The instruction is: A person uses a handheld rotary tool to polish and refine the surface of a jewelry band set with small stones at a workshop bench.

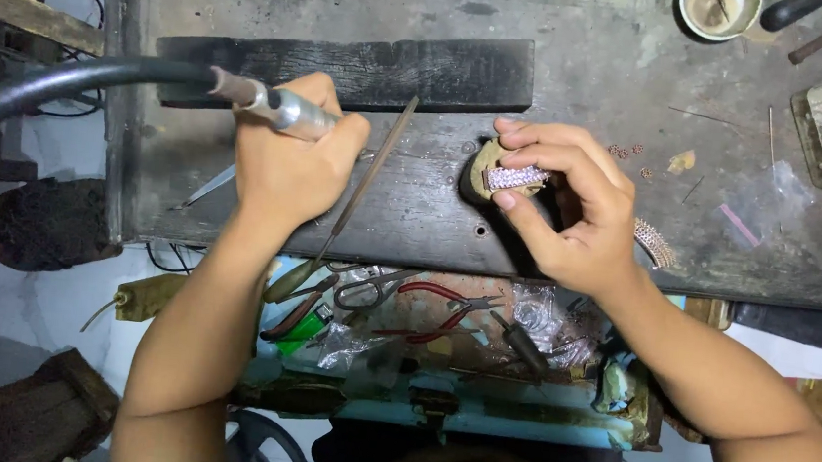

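On the dark, worn workbench (584, 68) seen from the head camera, the right hand (571, 210) pinches a small stone-set band (516, 178) between thumb and fingers, pressing it onto a yellowish lump (482, 168) near the bench's middle. The left hand (288, 166) is clenched around a metal rotary handpiece (283, 111) fed by a thick black hose (57, 86) from the left; its working tip is hidden under the hand and sits well apart from the band, so by my judgement the tool work on this piece is not under way. A second studded strip (656, 245) lies just right of the right hand. A thin rod (371, 173) lies slanted between the hands, a black wooden block (366, 70) farther back. In the near drawer (475, 410) lie red-handled pliers (439, 308) and scissors (371, 287).
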